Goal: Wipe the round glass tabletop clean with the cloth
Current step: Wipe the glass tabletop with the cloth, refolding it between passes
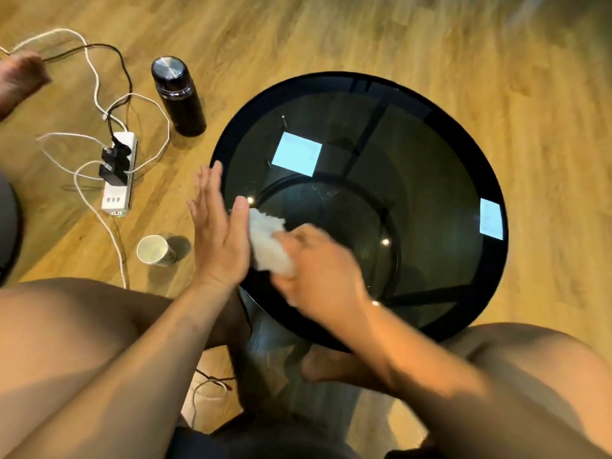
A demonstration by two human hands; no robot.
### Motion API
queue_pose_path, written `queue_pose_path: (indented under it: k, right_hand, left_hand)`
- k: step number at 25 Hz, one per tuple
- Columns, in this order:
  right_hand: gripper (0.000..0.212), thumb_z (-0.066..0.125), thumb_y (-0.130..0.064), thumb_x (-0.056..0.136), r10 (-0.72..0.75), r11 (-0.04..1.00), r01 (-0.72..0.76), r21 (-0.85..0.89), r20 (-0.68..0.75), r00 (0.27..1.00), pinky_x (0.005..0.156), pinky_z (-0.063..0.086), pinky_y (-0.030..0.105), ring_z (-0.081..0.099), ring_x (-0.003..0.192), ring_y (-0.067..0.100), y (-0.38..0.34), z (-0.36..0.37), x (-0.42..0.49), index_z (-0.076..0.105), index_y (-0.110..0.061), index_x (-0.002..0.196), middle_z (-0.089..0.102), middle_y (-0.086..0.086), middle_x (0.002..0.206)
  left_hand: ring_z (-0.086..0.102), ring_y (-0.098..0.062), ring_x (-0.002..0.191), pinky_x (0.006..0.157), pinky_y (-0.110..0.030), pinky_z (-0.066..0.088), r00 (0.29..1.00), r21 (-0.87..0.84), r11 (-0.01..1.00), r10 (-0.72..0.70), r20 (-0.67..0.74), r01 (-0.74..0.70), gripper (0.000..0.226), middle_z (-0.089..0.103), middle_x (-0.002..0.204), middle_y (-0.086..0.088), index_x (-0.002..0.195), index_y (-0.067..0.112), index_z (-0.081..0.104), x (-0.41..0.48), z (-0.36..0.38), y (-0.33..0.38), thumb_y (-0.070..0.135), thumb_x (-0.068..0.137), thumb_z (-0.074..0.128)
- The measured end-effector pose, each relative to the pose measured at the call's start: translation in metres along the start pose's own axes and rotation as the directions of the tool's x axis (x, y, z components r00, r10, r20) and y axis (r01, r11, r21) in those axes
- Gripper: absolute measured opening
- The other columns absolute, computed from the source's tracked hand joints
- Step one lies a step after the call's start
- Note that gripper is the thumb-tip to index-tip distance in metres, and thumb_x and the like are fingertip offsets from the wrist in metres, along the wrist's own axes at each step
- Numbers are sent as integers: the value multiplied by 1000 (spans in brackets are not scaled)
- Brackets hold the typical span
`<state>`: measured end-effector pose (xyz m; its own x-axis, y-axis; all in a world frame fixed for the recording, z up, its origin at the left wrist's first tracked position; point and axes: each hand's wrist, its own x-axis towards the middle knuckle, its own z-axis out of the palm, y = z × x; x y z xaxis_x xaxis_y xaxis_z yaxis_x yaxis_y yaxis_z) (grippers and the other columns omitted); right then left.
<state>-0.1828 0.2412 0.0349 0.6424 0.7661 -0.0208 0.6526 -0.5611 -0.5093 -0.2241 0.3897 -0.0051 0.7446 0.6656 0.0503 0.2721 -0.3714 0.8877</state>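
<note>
The round dark glass tabletop [414,154] with a black rim fills the middle and right of the head view. A crumpled white cloth [266,241] lies on its near left part. My right hand [318,273] grips the cloth from the right and holds it against the glass. My left hand [217,226] stands on its edge at the table's left rim, fingers straight, its palm facing the cloth and its thumb touching it.
On the wooden floor to the left stand a black flask [178,94] and a paper cup [154,250]. A white power strip [117,175] with plugs and several cables lies further left. Another person's foot [20,77] shows at the far left. My knees flank the table.
</note>
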Motion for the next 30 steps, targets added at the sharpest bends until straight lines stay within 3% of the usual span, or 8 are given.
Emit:
queue_pose_path:
  k: [3, 6, 8, 16, 20, 25, 28, 30]
  right_hand:
    - [27, 59, -33, 82, 306, 834, -333, -439, -134, 943, 68, 48, 36, 64, 82, 30, 117, -75, -11, 62, -21, 106, 62, 9, 97]
    - [47, 43, -47, 71, 651, 524, -720, -455, -331, 683, 70, 55, 43, 67, 79, 44, 197, -144, -23, 60, -7, 90, 68, 25, 87]
    - [51, 39, -45, 70, 691, 525, -796, -300, -395, 605, 75, 54, 43, 66, 85, 45, 185, -130, -2, 62, -6, 94, 68, 27, 93]
    - [30, 58, -33, 87, 49, 998, -45, -42, 97, 994, 75, 48, 32, 59, 93, 22, -32, 7, 73, 62, -25, 115, 58, 2, 106]
    - [40, 54, -43, 75, 378, 826, -446, -345, -247, 892, 69, 49, 36, 65, 89, 38, 123, -86, 58, 64, -16, 103, 65, 15, 97]
    - [43, 44, -31, 64, 663, 605, -759, -242, -376, 648, 62, 59, 47, 71, 67, 39, 174, -139, 69, 65, -7, 92, 69, 20, 76]
    - [40, 54, -35, 78, 486, 753, -597, -276, -378, 788, 77, 53, 40, 67, 94, 39, 82, -59, 120, 67, -12, 108, 69, 17, 101]
    - [36, 56, -36, 84, 275, 926, -288, -245, -87, 957, 77, 51, 36, 66, 95, 31, 3, -4, 136, 64, -22, 115, 66, 7, 107]
  left_hand:
    - [-4, -17, 152, 122, -48, -2, 998, 158, 985, 65, 19, -67, 64, 10, 165, -3, 154, 22, 18, 1, 6, -2, 44, 94, 24]
    - [-4, -19, 152, 123, -44, 2, 999, 147, 988, 43, -7, -42, 66, 8, 165, -5, 154, 19, 17, 0, 8, -3, 45, 94, 25]
    - [-2, -19, 152, 123, -40, 5, 999, 106, 994, 16, -31, -12, 68, 9, 165, -6, 154, 17, 17, 1, 8, -2, 45, 94, 25]
    - [16, -25, 150, 121, -47, 17, 995, -149, 989, -30, -98, 15, 60, 17, 162, -11, 148, 32, 13, -4, 6, -14, 48, 93, 30]
    - [9, -11, 151, 123, -40, 13, 991, -110, 985, -133, -30, 129, 67, 10, 165, 0, 154, 25, 8, -3, 7, -15, 44, 94, 32]
    - [11, -10, 150, 122, -31, 13, 996, -84, 993, -81, -42, 77, 68, 13, 164, 0, 154, 21, 10, -2, 7, -15, 44, 94, 31]
    - [13, -6, 149, 120, -24, 13, 996, -80, 994, -83, -36, 80, 68, 14, 164, 1, 154, 21, 11, -1, 7, -17, 45, 94, 31]
    - [24, -9, 144, 114, -17, 20, 993, -121, 991, -73, -91, 61, 68, 25, 160, -6, 153, 16, 16, 2, 4, -17, 45, 93, 30]
